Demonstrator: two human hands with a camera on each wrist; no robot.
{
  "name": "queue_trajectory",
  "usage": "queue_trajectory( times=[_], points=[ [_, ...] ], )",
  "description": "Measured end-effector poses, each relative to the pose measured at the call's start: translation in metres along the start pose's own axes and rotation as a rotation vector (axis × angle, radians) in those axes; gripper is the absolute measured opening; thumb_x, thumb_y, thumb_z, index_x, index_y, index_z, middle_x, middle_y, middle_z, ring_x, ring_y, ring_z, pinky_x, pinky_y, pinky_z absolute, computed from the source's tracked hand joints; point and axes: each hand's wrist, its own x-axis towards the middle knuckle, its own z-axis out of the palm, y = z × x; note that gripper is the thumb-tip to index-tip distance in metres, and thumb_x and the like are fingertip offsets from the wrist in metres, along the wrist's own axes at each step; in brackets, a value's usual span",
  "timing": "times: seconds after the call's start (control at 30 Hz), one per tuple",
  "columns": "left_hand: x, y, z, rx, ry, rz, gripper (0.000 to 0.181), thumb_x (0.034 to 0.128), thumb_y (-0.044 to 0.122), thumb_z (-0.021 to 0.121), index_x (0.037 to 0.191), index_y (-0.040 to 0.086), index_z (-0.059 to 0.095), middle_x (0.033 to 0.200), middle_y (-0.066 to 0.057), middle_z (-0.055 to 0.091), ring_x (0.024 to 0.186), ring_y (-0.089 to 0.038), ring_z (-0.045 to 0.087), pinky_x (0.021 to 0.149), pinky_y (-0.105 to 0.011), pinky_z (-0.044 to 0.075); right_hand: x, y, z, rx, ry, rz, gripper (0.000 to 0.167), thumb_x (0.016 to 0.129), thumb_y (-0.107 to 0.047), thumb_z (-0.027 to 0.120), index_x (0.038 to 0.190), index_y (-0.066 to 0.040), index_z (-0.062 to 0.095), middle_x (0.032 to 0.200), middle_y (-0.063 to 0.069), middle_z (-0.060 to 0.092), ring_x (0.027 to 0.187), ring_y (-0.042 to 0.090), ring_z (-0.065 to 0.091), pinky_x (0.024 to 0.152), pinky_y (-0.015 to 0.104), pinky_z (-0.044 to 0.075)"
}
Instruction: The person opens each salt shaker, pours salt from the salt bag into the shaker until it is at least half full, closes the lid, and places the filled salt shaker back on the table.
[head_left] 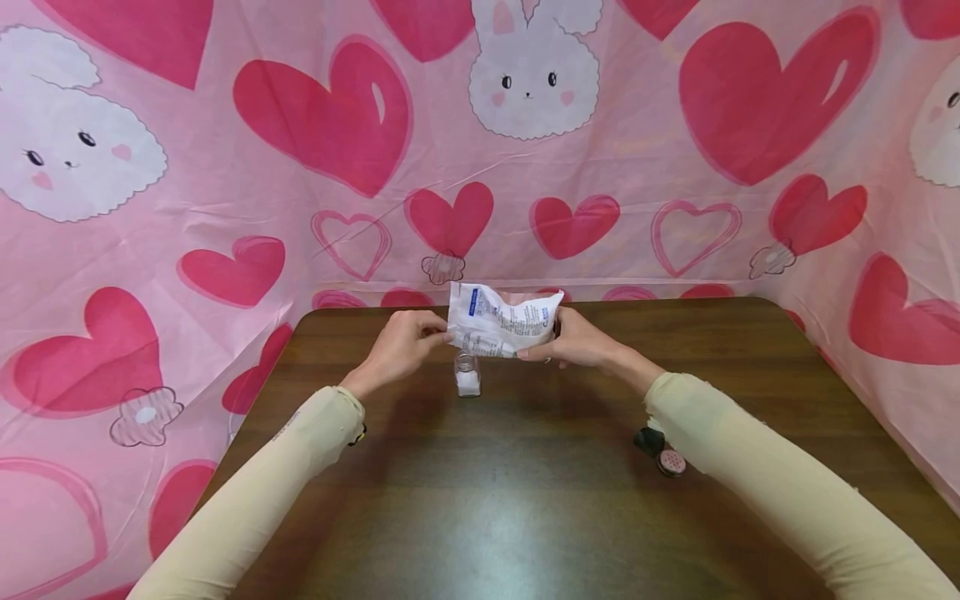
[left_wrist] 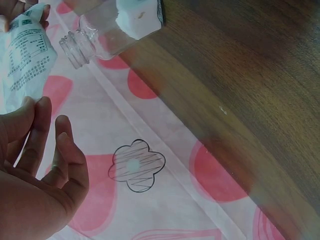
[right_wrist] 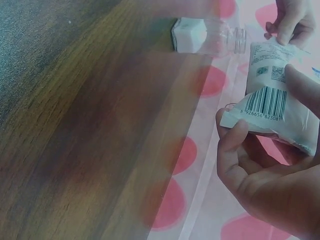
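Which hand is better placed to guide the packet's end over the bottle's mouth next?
Probably the left hand: it pinches the packet at the end nearer the bottle, while the right hand grips the far end.

One packet (head_left: 504, 323), one bottle (head_left: 468, 380), one pink-topped cap (head_left: 672, 462), one dark object (head_left: 648, 441), one table (head_left: 480, 492)

The bag (head_left: 504, 325) bears a barcode (right_wrist: 266, 101) with the digits (right_wrist: 262, 115) 926656 and 82308 readable beneath it, a QR code (right_wrist: 278, 74) near it, and a blue label (head_left: 474, 302) and printed lines (head_left: 528, 317) too small to read.
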Motion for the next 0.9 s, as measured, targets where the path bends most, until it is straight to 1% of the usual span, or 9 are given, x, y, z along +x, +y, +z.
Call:
queue_trajectory(
  times=[0.1, 0.33, 0.6, 0.9],
  points=[
    [0.0004, -0.0001, 0.0002, 0.003, 0.001, -0.001, 0.006, 0.0946, 0.006, 0.080, 0.100, 0.006, 0.083, 0.090, -0.002, 0.075, 0.076, -0.020, 0.057, 0.071, -0.037, 0.050, 0.0005, 0.0002, -0.0003, 0.003, -0.001, -0.002, 0.051, 0.085, -0.030, 0.089, 0.121, -0.006, 0.063, 0.104, 0.010, 0.069, 0.084, 0.028, 0.060, 0.064, 0.045, 0.057],
    [0.0010, 0.0004, 0.0002, 0.010, 0.005, 0.005, 0.005, 0.0947, 0.006, 0.079, 0.098, 0.006, 0.083, 0.089, -0.002, 0.075, 0.076, -0.019, 0.058, 0.071, -0.037, 0.050, 0.0013, -0.0006, -0.0009, 0.004, 0.004, 0.005, 0.049, 0.084, -0.030, 0.090, 0.119, -0.006, 0.064, 0.100, 0.010, 0.068, 0.082, 0.027, 0.061, 0.067, 0.052, 0.057],
    [-0.0002, 0.0026, 0.0001, 0.004, 0.004, -0.004, 0.006, 0.0943, 0.006, 0.080, 0.099, 0.006, 0.083, 0.090, -0.002, 0.075, 0.077, -0.020, 0.058, 0.072, -0.037, 0.051, 0.0011, -0.0008, -0.0012, 0.004, -0.002, -0.005, 0.048, 0.085, -0.029, 0.089, 0.119, -0.006, 0.065, 0.101, 0.009, 0.069, 0.083, 0.027, 0.060, 0.066, 0.052, 0.057],
    [-0.0010, 0.0020, 0.0000, 0.008, 0.004, -0.006, 0.006, 0.0943, 0.005, 0.080, 0.099, 0.006, 0.082, 0.090, -0.002, 0.075, 0.076, -0.019, 0.058, 0.072, -0.037, 0.051, 0.0006, -0.0008, -0.0008, -0.005, -0.001, -0.007, 0.050, 0.085, -0.029, 0.089, 0.121, -0.007, 0.064, 0.104, 0.010, 0.069, 0.084, 0.027, 0.060, 0.067, 0.052, 0.058]
  ],
)
